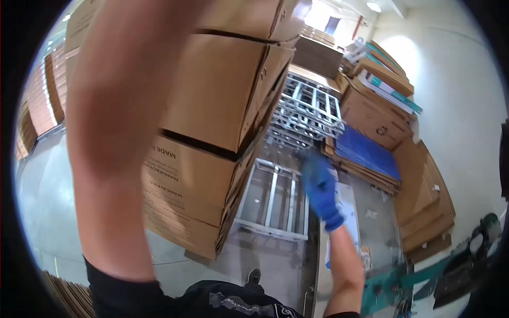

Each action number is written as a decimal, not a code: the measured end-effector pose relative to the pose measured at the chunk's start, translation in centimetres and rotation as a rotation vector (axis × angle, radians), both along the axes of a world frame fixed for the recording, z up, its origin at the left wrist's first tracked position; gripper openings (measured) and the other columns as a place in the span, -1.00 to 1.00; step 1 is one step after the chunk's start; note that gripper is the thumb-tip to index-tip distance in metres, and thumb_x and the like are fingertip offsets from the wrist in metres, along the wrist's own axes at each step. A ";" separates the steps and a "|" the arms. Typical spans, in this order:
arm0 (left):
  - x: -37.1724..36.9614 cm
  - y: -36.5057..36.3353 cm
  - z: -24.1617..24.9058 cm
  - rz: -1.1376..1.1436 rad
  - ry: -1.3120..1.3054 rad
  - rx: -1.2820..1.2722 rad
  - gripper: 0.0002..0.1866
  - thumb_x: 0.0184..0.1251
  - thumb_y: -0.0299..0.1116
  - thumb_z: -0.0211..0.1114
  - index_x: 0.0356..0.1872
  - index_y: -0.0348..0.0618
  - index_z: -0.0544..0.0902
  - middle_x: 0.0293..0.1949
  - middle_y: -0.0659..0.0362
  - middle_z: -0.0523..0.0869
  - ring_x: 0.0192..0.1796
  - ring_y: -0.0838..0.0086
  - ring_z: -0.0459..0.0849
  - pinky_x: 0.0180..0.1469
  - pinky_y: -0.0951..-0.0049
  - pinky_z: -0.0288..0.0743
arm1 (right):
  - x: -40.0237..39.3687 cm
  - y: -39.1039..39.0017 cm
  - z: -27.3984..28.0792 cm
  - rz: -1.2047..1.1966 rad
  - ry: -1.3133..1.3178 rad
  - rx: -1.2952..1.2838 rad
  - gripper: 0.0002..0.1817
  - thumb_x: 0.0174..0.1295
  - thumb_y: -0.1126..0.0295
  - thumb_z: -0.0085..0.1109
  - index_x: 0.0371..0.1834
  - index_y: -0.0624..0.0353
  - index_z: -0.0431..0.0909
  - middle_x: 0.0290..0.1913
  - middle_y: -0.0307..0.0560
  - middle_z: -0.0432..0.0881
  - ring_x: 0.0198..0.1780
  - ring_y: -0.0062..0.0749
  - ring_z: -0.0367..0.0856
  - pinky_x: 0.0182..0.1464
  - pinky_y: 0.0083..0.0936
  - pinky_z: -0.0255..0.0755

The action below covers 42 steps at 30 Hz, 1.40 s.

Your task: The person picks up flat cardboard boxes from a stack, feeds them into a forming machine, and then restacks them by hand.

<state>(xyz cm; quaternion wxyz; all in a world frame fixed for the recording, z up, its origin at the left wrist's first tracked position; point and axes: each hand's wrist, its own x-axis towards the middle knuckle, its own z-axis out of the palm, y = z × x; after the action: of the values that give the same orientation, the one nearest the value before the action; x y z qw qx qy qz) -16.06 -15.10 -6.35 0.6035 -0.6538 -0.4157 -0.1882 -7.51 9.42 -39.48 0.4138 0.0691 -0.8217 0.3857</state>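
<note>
My left forearm (114, 159) reaches up across the left of the view, and its hand lies beyond the top edge. Behind that arm stands a tall stack of brown cardboard boxes (217, 85), with printing on a lower one. My right hand (321, 185), in a blue glove, is held out past the right side of the stack. Motion smears its fingers, so whether they grip anything cannot be made out. Nearest to it in the view are a silver metal frame (271, 201) low on the floor and a long white panel (347, 212).
More metal frames (313, 106) are piled farther off. Blue sheets (368, 151) lie on flat cardboard, with a large carton (376, 114) behind. Flattened cardboard (424, 196) leans against the right wall. Green machinery (403, 281) stands at lower right, and cardboard sheets (69, 297) at lower left.
</note>
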 end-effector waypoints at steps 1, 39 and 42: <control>2.1 2.1 0.0 -0.120 -0.005 -0.049 -0.67 0.24 -0.15 0.22 -0.02 -0.03 0.65 -0.18 0.00 0.67 -0.09 0.12 0.64 -0.01 0.21 0.50 | 2.6 -1.2 -3.3 -0.048 -0.054 -0.048 -0.59 0.29 0.39 0.20 0.20 0.25 0.47 0.12 0.03 0.60 0.13 -0.28 0.56 0.18 -0.43 0.39; 70.3 -15.3 -55.3 -1.618 0.701 -1.975 -0.75 0.15 -0.15 0.30 -0.41 -0.14 0.66 -0.44 -0.10 0.65 -0.41 0.01 0.66 -0.34 0.14 0.52 | 55.8 -68.2 -19.9 -3.011 -0.999 -1.405 -0.35 0.13 0.07 0.21 0.30 0.10 0.44 0.36 0.12 0.40 0.40 0.06 0.30 0.43 -0.11 0.12; 65.5 -5.1 -53.3 -1.696 0.528 -2.003 -0.83 0.16 -0.24 0.28 -0.42 -0.11 0.68 -0.47 -0.09 0.63 -0.41 0.03 0.66 -0.36 0.17 0.51 | 59.3 -66.4 -15.0 -2.819 -0.973 -1.602 -0.21 0.02 -0.03 0.32 0.32 0.13 0.40 0.36 0.14 0.39 0.38 0.12 0.30 0.42 -0.06 0.12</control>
<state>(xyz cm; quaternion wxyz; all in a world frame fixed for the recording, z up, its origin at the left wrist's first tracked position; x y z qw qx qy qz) 49.43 -20.23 -59.63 -0.3734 -0.8824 0.2862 0.0127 51.84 -57.03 -54.51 -0.0664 0.9920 -0.1058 -0.0169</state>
